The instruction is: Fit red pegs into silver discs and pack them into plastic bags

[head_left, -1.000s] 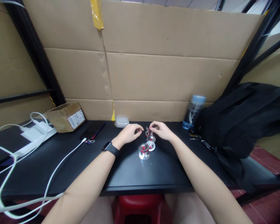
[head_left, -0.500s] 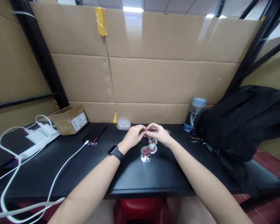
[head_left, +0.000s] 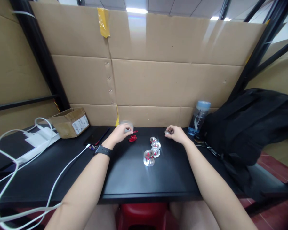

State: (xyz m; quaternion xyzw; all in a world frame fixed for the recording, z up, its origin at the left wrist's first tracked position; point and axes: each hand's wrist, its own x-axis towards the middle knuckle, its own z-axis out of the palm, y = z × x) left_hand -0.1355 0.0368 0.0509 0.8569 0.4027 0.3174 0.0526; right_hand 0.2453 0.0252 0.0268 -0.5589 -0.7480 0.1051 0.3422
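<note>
Several small silver discs with red centres point(head_left: 151, 150) lie in a cluster at the middle of the black table point(head_left: 134, 179). My left hand point(head_left: 120, 133) has its fingers curled at the back of the table, touching a small clear plastic packet point(head_left: 127, 124), just left of a little heap of red pieces point(head_left: 132, 138). My right hand point(head_left: 175, 133) is to the right of the cluster, fingers pinched on a small silver disc point(head_left: 167, 132). A black watch point(head_left: 103, 150) sits on my left wrist.
A small cardboard box point(head_left: 70, 121), a white charger with cables point(head_left: 36, 140), and a phone with a pen point(head_left: 97, 135) lie at the left. A blue-capped water bottle point(head_left: 198, 117) and a black bag point(head_left: 252, 124) stand at the right. Cardboard sheets wall the back.
Both hands were together over the discs. They have moved apart: the left one to the back left by the packet, the right one to the right with a silver disc. Red pieces now show.
</note>
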